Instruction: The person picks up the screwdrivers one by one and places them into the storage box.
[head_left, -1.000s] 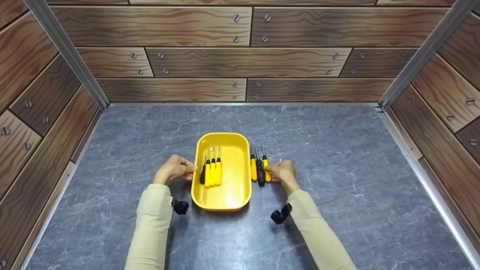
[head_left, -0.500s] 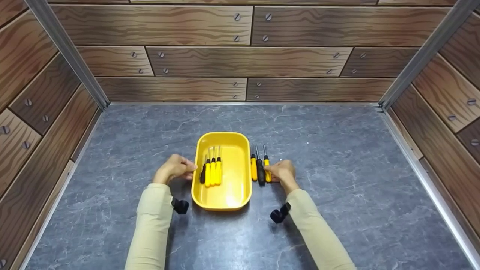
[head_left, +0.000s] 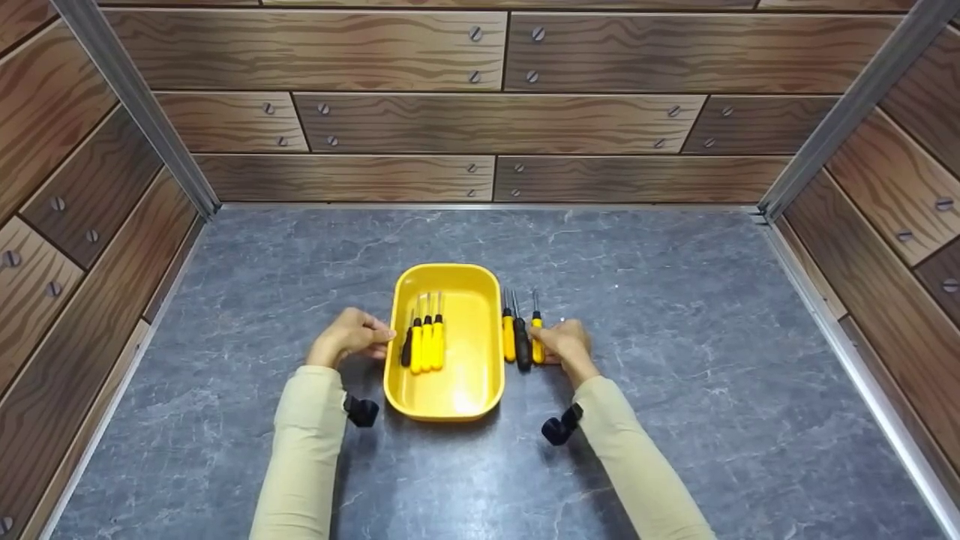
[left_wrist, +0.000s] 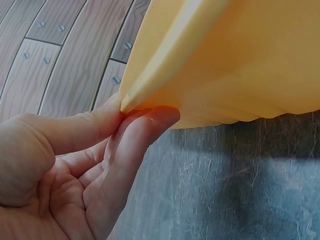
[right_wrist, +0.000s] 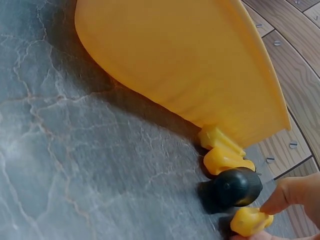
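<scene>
My left hand (head_left: 351, 335) pinches the left rim of a yellow tray (head_left: 450, 417); in the left wrist view, thumb and fingertips close on the edge of the tray (left_wrist: 240, 65). Inside the tray several screwdrivers (head_left: 426, 345) lie side by side at the left, most yellow-handled, one black. On the right, my right hand (head_left: 568, 343) pinches the handle of a yellow screwdriver (head_left: 537, 349) on the table. A black-handled screwdriver (head_left: 522, 345) lies just left of it, a gap between them. Two yellow handles (right_wrist: 225, 160) sit between the black one and the tray's wall in the right wrist view.
A grey marbled tabletop (head_left: 675, 315) lies under everything. Wood-patterned panels (head_left: 420, 124) close off the back and both sides, with metal rails (head_left: 862, 105) at the corners. Each sleeve carries a small black camera mount (head_left: 361, 412) at the wrist.
The yellow screwdriver in my right hand has shifted slightly right, widening the gap to the black one. My left hand has kept its grip on the tray rim.
</scene>
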